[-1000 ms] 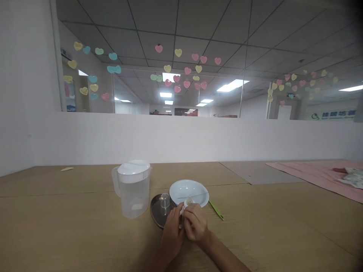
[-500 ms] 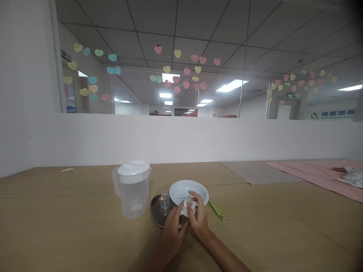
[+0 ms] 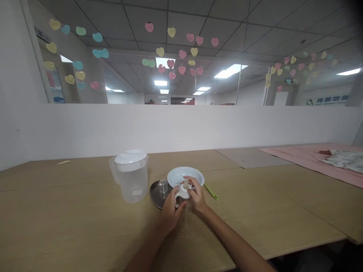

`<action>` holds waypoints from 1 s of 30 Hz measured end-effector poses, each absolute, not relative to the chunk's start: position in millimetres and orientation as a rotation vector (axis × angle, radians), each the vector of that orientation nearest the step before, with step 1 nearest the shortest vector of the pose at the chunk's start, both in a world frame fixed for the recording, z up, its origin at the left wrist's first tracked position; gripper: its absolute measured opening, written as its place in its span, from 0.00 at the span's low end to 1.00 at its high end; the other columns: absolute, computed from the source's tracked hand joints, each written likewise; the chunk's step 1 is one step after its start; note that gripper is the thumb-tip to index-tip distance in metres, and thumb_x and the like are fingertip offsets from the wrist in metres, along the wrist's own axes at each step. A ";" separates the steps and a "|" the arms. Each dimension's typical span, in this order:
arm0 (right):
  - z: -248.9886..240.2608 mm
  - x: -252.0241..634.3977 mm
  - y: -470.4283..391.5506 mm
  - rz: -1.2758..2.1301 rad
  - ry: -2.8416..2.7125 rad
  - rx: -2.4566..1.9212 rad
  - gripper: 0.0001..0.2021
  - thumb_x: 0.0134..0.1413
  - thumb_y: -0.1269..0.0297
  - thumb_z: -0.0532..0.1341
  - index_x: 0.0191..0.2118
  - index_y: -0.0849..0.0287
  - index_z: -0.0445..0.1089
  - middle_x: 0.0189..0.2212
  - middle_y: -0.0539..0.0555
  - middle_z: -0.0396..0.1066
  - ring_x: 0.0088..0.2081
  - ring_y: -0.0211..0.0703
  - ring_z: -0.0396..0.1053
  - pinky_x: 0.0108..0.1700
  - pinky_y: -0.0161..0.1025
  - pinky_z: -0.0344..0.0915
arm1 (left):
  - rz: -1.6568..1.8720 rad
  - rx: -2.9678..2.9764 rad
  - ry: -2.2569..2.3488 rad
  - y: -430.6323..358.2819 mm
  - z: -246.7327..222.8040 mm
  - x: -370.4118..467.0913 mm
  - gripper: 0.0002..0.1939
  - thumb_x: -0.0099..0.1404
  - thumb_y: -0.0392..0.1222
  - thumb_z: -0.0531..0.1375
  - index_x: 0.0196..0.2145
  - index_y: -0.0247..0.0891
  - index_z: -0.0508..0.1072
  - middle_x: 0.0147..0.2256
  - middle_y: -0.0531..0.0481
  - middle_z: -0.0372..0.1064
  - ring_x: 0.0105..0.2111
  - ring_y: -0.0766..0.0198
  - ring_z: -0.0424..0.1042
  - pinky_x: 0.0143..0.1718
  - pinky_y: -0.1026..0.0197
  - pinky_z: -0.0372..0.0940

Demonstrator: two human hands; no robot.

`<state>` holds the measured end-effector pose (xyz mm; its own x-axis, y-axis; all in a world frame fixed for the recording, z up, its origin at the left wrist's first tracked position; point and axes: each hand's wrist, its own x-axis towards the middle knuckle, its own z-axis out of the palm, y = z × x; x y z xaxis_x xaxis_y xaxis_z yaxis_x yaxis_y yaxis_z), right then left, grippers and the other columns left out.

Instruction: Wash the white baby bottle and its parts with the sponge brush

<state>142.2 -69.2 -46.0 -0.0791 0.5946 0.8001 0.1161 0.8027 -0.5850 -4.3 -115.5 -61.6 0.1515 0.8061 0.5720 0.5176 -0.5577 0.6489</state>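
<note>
One teat-topped bottle (image 3: 185, 193) sits just before the white bowl (image 3: 178, 173). I see the left hand (image 3: 170, 212) clamped on it, the right hand (image 3: 199, 197) curved round its top, firmness untellable; adjusting that top, I judge, calls for steady left support.

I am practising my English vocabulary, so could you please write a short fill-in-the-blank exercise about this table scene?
1. The bottle between the left hand and right hand has a ____ handle.
2. In this view, the pitcher stands to the ____ of the tray.
3. The large cloth is ____.
4. The notes are shaped like ____.

Missing words: white; left; pink; hearts.
</note>
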 end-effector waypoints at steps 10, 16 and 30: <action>-43.0 133.8 -78.3 0.100 -1.632 -0.858 0.10 0.50 0.56 0.59 0.34 0.58 0.65 0.32 0.53 0.64 0.38 0.46 0.61 0.43 0.44 0.59 | 1.391 2.081 1.221 -110.1 -68.6 -1.9 0.29 0.64 0.48 0.53 0.59 0.38 0.50 0.57 0.40 0.55 0.58 0.55 0.55 0.57 0.50 0.52; -43.6 128.1 -78.9 0.105 -1.605 -0.854 0.09 0.50 0.58 0.59 0.32 0.58 0.63 0.31 0.52 0.65 0.37 0.44 0.63 0.41 0.42 0.60 | 1.400 2.132 1.243 -108.5 -69.4 -2.1 0.28 0.64 0.47 0.52 0.59 0.37 0.50 0.56 0.39 0.58 0.57 0.55 0.57 0.56 0.49 0.53; -45.1 125.4 -80.0 0.065 -1.632 -0.847 0.10 0.52 0.58 0.59 0.36 0.58 0.64 0.32 0.53 0.65 0.38 0.45 0.63 0.41 0.41 0.60 | 1.595 2.229 1.610 -78.1 -49.3 -37.0 0.27 0.67 0.49 0.45 0.61 0.36 0.49 0.56 0.39 0.58 0.55 0.55 0.58 0.55 0.48 0.54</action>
<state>125.4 -80.0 -45.1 0.0020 0.5511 0.8344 0.4827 0.7303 -0.4835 -37.0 -78.1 -49.3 -0.0160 0.6914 0.7223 0.7291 -0.4862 0.4817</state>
